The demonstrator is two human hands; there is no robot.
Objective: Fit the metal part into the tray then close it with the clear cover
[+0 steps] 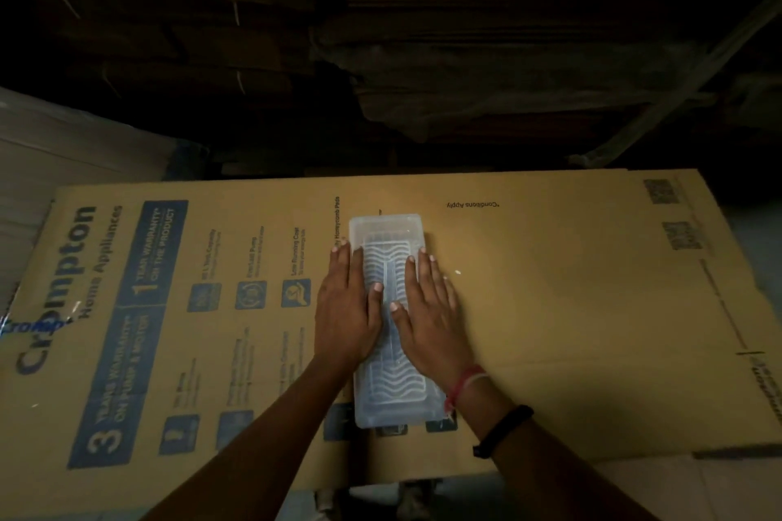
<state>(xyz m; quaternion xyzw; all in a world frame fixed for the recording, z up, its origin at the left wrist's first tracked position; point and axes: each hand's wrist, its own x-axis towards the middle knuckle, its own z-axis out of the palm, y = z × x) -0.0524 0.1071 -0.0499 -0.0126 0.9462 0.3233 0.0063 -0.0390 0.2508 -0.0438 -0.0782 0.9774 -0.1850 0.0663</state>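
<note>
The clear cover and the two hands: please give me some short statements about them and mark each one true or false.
1. Both hands lie flat on the clear cover. True: left hand, right hand.
2. The cover rests on a printed cardboard box. True.
3. The right hand is lifting one end of the cover high up. False: it lies palm down on it.
4. The left wrist wears a black band. False: the black band is on the right arm.
5. A wavy ribbed pattern shows through the cover. True.
</note>
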